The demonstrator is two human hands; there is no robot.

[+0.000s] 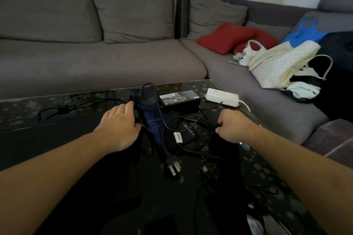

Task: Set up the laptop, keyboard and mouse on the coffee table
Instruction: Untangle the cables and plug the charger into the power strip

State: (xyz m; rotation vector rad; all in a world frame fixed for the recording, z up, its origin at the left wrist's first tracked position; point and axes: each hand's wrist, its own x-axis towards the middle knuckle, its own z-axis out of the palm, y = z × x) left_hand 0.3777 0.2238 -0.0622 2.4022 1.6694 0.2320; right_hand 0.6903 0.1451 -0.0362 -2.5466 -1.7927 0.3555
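Observation:
On the black glass coffee table (57, 112) lies a rolled dark-blue mat (152, 126), tangled with black cables (193, 150). My left hand (118, 128) is closed against the roll's left side, with its fingertips at the roll's far end. My right hand (235, 126) is a fist closed on a black cable to the right of the roll. Between my hands lies a flat black item with white lettering (188, 132). A black power adapter (179, 98) and its plug (172, 166) lie on the table. No laptop, keyboard or mouse can be made out.
A white power strip (222, 97) sits at the table's far right edge. A grey corner sofa (95, 63) wraps behind and to the right, with red cushions (227, 37), white bags (277, 63) and clothes on it. The near part of the table is dark and unclear.

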